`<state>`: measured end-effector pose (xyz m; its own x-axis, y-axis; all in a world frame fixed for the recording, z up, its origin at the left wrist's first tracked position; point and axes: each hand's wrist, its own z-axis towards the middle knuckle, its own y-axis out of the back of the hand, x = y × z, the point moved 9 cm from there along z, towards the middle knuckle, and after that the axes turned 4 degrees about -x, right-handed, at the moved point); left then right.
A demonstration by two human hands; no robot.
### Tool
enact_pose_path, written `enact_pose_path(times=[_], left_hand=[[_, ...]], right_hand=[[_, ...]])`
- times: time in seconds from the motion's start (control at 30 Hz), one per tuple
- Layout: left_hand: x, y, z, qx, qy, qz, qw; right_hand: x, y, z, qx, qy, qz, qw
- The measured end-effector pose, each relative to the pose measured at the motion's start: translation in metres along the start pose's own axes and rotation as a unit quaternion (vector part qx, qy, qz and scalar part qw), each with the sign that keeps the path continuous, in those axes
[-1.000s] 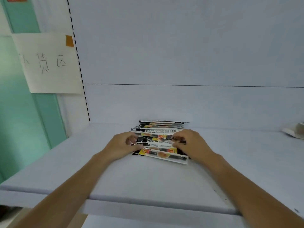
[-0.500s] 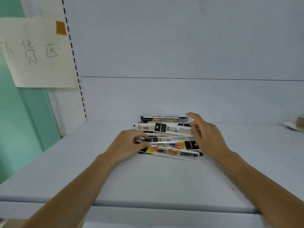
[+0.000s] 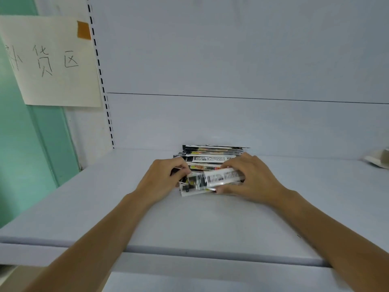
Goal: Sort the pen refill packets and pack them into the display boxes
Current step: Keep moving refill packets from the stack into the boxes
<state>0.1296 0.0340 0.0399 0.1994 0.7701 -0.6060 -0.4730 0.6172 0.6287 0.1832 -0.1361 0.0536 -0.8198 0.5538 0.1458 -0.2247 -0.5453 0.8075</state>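
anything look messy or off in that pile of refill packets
Yes. The pile of pen refill packets on the shelf is ragged: edges stagger instead of lining up. The front packet, gripped between the left hand and right hand, sits askew to the rest.

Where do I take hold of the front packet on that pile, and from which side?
By its short ends, from left and right: the front packet is long, thin and lies crosswise, nearest on the pile. The right hand pinches its right end; the left hand pinches the pile's left end.
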Motion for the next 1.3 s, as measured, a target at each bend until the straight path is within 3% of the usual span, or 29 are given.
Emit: enact_pose_path(times=[0.1,0.23,0.3,0.37,0.5,0.67,0.77,0.93,1.1,1.2,1.3], left_hand=[[-0.003,0.005,-0.002,-0.029,0.000,0.017,0.999],[-0.011,0.011,-0.004,-0.072,-0.004,-0.025,0.997],[-0.007,0.016,-0.004,-0.098,0.014,-0.045,0.994],[0.000,0.009,-0.005,-0.065,0.021,-0.040,0.997],[0.003,-0.021,-0.009,0.083,0.004,0.066,0.994],[0.003,-0.018,-0.006,0.067,0.002,0.080,0.994],[0.005,-0.005,-0.003,0.014,0.037,0.039,0.998],[-0.020,-0.010,0.000,0.068,0.032,0.020,0.997],[-0.068,-0.003,-0.008,0.056,0.030,-0.027,0.998],[-0.078,-0.005,-0.032,0.090,0.039,0.043,0.994],[-0.087,0.033,-0.045,-0.059,-0.007,0.224,0.973]], right_hand=[[0.005,-0.007,-0.002,-0.027,0.073,-0.062,0.995],[0.000,0.011,-0.004,-0.116,0.084,-0.080,0.986],[-0.004,0.026,-0.006,-0.167,0.065,-0.083,0.980],[-0.015,0.034,-0.006,-0.180,0.006,-0.052,0.982],[-0.037,0.023,-0.008,-0.122,-0.092,-0.038,0.987],[-0.050,0.026,-0.010,-0.109,-0.184,-0.084,0.973],[-0.046,0.032,-0.007,-0.114,-0.183,-0.110,0.970],[0.004,0.044,0.033,-0.061,-0.112,0.029,0.991],[0.053,0.042,0.055,-0.004,-0.137,0.163,0.977],[0.064,0.031,0.046,-0.003,-0.105,0.074,0.992],[0.064,0.024,0.032,0.015,-0.058,-0.072,0.996]])
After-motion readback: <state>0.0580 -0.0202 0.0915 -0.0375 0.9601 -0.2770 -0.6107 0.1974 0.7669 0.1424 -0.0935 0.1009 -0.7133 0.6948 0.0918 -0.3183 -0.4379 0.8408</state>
